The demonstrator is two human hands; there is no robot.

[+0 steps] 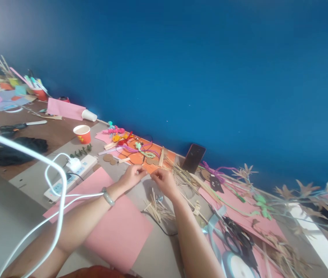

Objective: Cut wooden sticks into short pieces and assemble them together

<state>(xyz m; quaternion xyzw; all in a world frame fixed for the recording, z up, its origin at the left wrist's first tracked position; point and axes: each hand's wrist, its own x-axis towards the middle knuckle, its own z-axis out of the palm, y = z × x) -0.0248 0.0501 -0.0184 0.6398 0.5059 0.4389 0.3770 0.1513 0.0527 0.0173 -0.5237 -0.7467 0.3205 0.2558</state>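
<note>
Over the middle of the table, my left hand [131, 177] is closed in a pinch, with thumb and forefinger together. A short gap away, my right hand [165, 182] pinches in the same way, its fingertips facing the left ones. Whatever is between the fingers is too small to make out. Just beyond both hands lies an orange sheet [136, 158] with coloured pipe cleaners [150, 151] and round wooden slices [152, 161] on it. Short thin sticks [158, 208] are scattered near my right wrist. A pink sheet [117, 227] lies under my left forearm.
A power strip [71, 177] with a white plug stands at left, and a white cable [62, 208] crosses the foreground. A paper cup [82, 134] holds liquid. A phone [194, 158] leans on the blue wall. Black-handled scissors [233, 235] and ribbon lie at right.
</note>
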